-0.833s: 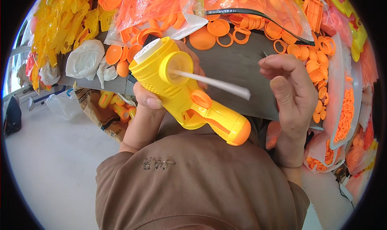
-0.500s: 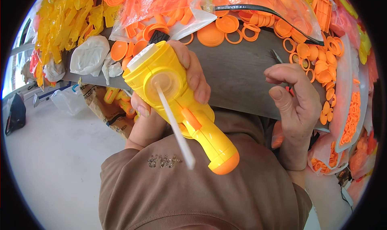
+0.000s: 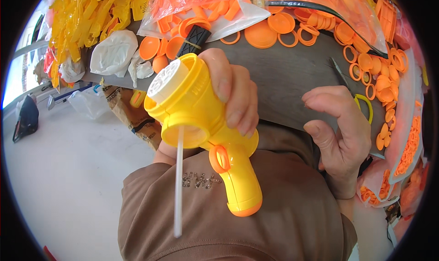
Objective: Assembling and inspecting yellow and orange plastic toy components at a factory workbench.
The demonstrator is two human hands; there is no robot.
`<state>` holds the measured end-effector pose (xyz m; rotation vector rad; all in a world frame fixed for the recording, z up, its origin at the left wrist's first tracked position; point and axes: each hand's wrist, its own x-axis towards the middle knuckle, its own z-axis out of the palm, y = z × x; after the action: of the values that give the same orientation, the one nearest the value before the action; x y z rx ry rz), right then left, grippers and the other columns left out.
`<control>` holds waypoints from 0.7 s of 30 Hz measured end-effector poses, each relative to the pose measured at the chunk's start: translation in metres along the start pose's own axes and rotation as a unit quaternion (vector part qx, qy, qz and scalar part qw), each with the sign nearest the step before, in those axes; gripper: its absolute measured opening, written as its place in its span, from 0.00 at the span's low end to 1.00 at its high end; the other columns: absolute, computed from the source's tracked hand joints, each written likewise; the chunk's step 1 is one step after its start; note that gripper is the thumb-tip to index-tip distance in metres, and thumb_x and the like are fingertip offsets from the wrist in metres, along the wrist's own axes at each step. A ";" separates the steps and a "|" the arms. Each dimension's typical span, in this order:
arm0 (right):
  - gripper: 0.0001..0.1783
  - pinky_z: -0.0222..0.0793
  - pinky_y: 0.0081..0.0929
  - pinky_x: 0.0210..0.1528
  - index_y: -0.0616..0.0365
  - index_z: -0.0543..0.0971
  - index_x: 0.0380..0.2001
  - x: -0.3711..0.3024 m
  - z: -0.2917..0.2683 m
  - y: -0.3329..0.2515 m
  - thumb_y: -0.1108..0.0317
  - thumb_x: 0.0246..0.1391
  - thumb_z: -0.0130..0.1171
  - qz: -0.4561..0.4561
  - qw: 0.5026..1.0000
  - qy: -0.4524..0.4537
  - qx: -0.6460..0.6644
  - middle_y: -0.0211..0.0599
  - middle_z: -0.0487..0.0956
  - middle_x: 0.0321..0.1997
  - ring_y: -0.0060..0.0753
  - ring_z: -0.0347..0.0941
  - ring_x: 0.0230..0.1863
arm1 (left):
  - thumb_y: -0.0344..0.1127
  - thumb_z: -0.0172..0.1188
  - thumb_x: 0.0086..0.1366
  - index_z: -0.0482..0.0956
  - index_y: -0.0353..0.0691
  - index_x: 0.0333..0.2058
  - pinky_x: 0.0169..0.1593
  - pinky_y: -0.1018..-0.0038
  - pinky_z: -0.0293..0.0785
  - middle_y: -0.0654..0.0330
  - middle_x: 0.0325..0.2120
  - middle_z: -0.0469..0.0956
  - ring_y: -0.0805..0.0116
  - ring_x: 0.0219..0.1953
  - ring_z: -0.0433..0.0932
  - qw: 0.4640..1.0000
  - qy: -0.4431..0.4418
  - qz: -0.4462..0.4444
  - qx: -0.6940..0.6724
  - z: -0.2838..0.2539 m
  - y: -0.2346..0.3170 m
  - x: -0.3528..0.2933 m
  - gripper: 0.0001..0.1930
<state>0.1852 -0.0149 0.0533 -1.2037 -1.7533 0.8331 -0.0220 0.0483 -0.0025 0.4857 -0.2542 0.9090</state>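
My left hand is wrapped around the body of a yellow toy bubble gun, held in front of my chest. The gun has an orange trigger, an orange-tipped handle and a white holed disc in its upper end. A thin translucent tube sticks out of its round opening and hangs down. My right hand is raised at the right, thumb and fingers apart, with nothing in it. Scissors with yellow-green handles lie on the dark table beside it, partly hidden by the hand.
Orange rings and caps are spread along the far and right sides of the table. Clear bags hold more orange parts. Yellow parts are piled far left, near a white bag. A black block stands behind the gun.
The bubble gun has turned so its handle points more downward and its white disc shows more. The tube now hangs nearly vertical. My right hand stays open.
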 end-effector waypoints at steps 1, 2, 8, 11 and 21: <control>0.17 0.68 0.26 0.38 0.66 0.73 0.34 0.000 0.000 0.000 0.61 0.52 0.60 -0.005 1.000 -0.008 -0.006 0.45 0.75 0.33 0.36 0.72 0.34 | 0.46 0.61 0.58 0.65 0.36 0.35 0.35 0.65 0.76 0.50 0.27 0.71 0.56 0.29 0.73 0.999 -0.016 0.005 0.028 -0.001 -0.001 0.001 0.20; 0.18 0.68 0.26 0.37 0.66 0.73 0.33 0.000 0.001 0.000 0.60 0.51 0.60 -0.010 1.000 -0.015 -0.011 0.45 0.75 0.32 0.37 0.72 0.34 | 0.45 0.60 0.60 0.65 0.37 0.35 0.35 0.65 0.76 0.50 0.27 0.71 0.57 0.29 0.73 0.998 -0.033 0.009 0.055 -0.001 0.000 0.001 0.18; 0.20 0.68 0.26 0.35 0.67 0.73 0.33 0.003 0.005 0.002 0.58 0.50 0.61 -0.028 0.999 -0.043 -0.003 0.46 0.75 0.31 0.40 0.73 0.32 | 0.40 0.65 0.55 0.67 0.48 0.40 0.43 0.62 0.75 0.58 0.35 0.72 0.62 0.38 0.72 0.987 -0.120 -0.051 0.096 -0.014 0.014 0.005 0.17; 0.27 0.69 0.28 0.33 0.67 0.72 0.35 0.004 0.005 0.004 0.50 0.49 0.60 -0.067 0.996 -0.065 0.008 0.48 0.75 0.32 0.42 0.73 0.31 | 0.39 0.67 0.53 0.66 0.51 0.41 0.44 0.62 0.74 0.59 0.35 0.71 0.63 0.38 0.71 0.995 -0.071 -0.032 0.070 -0.008 0.013 0.004 0.20; 0.41 0.70 0.30 0.24 0.69 0.68 0.42 0.009 0.022 0.004 0.36 0.44 0.55 -0.188 0.971 -0.097 0.114 0.57 0.73 0.37 0.44 0.73 0.27 | 0.34 0.69 0.44 0.65 0.51 0.47 0.39 0.64 0.74 0.61 0.34 0.69 0.65 0.38 0.69 0.998 -0.043 0.012 -0.054 -0.019 0.011 0.011 0.30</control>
<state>0.1648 -0.0066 0.0426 -0.6294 -1.9017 0.9135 -0.0239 0.0714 -0.0112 0.4229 -0.3859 0.8929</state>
